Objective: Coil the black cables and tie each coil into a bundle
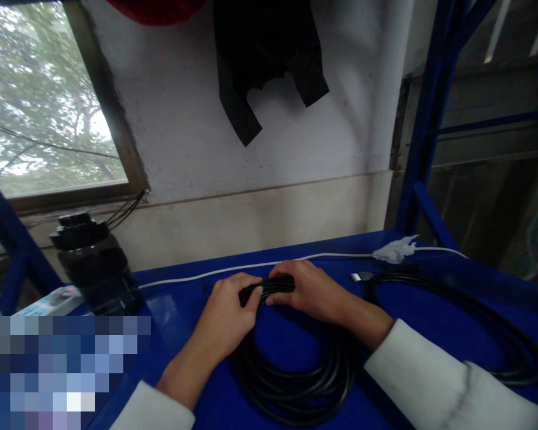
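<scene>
Coil of black cable (296, 394) lies nearest, on the blue worktop (291, 349). At its twelve o'clock, the left hand (228, 313) and right hand (311, 292) each pinch the bundled loops between thumb and fingers, tips nearly meeting. Holding this bundle well probably calls for pressing the strands evenly, so no loop slips out. Counted outward: one held coil, one second cable (475, 303) toward two o'clock, one bottle (101, 269) toward ten, one white cord (228, 271) beyond twelve.
</scene>
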Available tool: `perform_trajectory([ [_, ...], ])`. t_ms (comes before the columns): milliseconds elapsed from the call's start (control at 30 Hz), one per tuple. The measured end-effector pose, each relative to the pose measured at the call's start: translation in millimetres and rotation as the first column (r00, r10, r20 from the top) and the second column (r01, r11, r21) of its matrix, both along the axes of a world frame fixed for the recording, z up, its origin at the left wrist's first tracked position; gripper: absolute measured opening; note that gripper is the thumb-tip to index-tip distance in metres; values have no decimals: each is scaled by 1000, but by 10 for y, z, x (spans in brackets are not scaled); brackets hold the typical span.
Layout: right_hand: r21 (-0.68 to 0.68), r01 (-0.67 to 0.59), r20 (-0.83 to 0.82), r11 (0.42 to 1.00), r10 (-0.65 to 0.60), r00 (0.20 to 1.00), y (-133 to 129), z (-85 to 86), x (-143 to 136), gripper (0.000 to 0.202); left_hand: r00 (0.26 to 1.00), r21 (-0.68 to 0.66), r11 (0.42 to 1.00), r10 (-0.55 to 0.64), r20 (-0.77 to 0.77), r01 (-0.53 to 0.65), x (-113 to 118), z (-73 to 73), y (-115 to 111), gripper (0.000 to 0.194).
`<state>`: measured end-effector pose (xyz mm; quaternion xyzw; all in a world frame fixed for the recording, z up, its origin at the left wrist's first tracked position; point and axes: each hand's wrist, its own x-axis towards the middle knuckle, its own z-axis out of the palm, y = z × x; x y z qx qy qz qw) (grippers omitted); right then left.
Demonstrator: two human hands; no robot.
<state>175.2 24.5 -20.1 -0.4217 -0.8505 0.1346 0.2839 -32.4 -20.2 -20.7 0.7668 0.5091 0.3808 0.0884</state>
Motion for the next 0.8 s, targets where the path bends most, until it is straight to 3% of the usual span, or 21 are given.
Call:
perform_trajectory([
  [300,-32,58,11,998,-58,998,16,49,25,37,1000,-42,999,18,9,-17,3,38,-28,27],
  [467,-74,77,-11,994,-78,997,52,22,49,39,998,-48,998,-48,37,50,-7,51,-55,27],
  [567,-43,88,-100,995,-92,991,33,-2,107,46,993,-101,989,-105,51,109,-24,25,-71,40],
  [667,66,121,-168,990,-109,980,-112,54,308,45,992,-122,987,-101,71,109,-24,-21,-77,45],
  [800,176,262,-142,949,-239,961,-477,63,892,43,994,-113,991,-61,90,71,4,-71,-79,45],
])
